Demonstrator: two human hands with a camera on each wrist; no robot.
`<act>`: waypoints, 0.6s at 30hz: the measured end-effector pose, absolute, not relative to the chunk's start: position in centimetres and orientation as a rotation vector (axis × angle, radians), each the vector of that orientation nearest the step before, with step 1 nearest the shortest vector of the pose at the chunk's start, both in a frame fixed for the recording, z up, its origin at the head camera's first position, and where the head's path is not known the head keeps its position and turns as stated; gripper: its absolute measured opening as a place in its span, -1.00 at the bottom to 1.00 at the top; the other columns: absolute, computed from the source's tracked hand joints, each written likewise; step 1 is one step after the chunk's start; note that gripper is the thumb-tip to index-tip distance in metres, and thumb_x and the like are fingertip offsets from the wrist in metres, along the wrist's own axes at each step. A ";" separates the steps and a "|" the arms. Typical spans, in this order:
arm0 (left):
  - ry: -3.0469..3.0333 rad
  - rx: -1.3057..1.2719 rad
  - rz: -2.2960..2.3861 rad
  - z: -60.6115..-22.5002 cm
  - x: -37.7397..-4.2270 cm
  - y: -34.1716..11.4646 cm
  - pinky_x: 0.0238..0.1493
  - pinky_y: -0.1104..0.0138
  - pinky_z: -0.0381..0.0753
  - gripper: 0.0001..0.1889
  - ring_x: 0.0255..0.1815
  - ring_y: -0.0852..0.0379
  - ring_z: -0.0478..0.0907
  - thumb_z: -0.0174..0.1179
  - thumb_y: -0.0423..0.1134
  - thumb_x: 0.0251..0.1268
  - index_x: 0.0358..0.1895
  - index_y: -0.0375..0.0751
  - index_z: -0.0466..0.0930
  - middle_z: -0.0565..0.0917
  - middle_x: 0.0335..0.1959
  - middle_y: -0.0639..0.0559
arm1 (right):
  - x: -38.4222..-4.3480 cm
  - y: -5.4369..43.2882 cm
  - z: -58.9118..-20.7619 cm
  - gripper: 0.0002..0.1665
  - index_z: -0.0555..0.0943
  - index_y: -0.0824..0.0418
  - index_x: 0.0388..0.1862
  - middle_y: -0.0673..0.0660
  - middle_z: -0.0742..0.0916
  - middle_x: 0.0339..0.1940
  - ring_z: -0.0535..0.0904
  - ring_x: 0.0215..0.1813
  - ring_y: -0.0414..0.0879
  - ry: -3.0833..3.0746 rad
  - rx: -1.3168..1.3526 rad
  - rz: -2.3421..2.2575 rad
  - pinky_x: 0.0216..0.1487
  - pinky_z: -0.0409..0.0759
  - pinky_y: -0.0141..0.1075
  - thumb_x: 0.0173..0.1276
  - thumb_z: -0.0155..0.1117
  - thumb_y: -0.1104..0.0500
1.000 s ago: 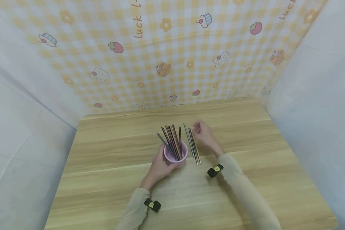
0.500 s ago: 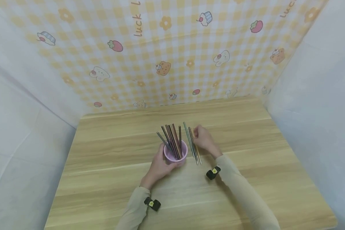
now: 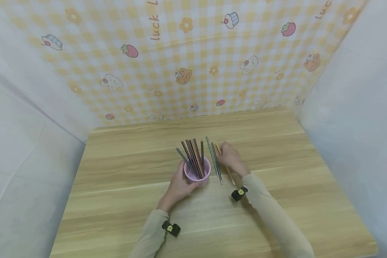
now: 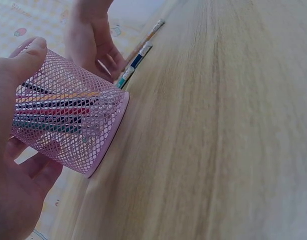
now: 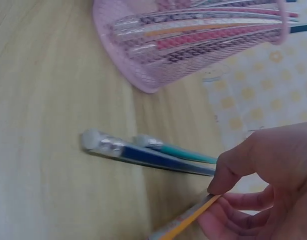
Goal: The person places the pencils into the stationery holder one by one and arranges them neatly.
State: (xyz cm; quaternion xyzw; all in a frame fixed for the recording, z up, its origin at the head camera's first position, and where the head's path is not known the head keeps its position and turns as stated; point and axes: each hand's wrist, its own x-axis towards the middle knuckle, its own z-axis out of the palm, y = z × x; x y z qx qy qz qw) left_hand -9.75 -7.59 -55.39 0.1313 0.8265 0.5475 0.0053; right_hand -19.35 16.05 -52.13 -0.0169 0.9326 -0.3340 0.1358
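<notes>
My left hand [image 3: 176, 188] holds a pink mesh pen cup [image 4: 71, 152], thumb and fingers around its side. Several pencils [image 3: 198, 157] of different colours stand slanted in the cup. To its right, my right hand [image 3: 229, 156] pinches a yellow-orange pencil [image 5: 189, 218] between thumb and fingers. That pencil slants just above or on the table; which, I cannot tell. Two more pencils lie side by side between hand and cup: a green one [image 3: 210, 148] and a dark blue one [image 5: 151, 158]. Both have white erasers in silvery ferrules.
A wood-grain table [image 3: 122, 172] carries everything. Behind it hangs a yellow checked cloth [image 3: 213, 86] with printed cartoon figures. White sheets [image 3: 22, 150] close off both sides. Each wrist has a black camera band [image 3: 171, 228].
My right hand has come down and taken hold of the yellow-orange pencil, whose near end has swung right, away from the green and blue ones. My left hand stays on the pen cup.
</notes>
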 end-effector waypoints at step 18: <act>2.578 0.419 1.709 -55.6 -9.9 -7.7 0.45 -0.08 0.42 0.05 0.42 -0.06 0.44 0.63 -0.03 -0.10 0.50 0.15 0.18 0.48 0.40 0.02 | -17.2 15.6 -41.6 -0.57 0.51 0.38 0.18 0.27 0.66 -0.12 0.64 -0.11 0.03 2.694 -0.314 -1.776 -0.24 0.72 -0.45 0.32 0.20 0.38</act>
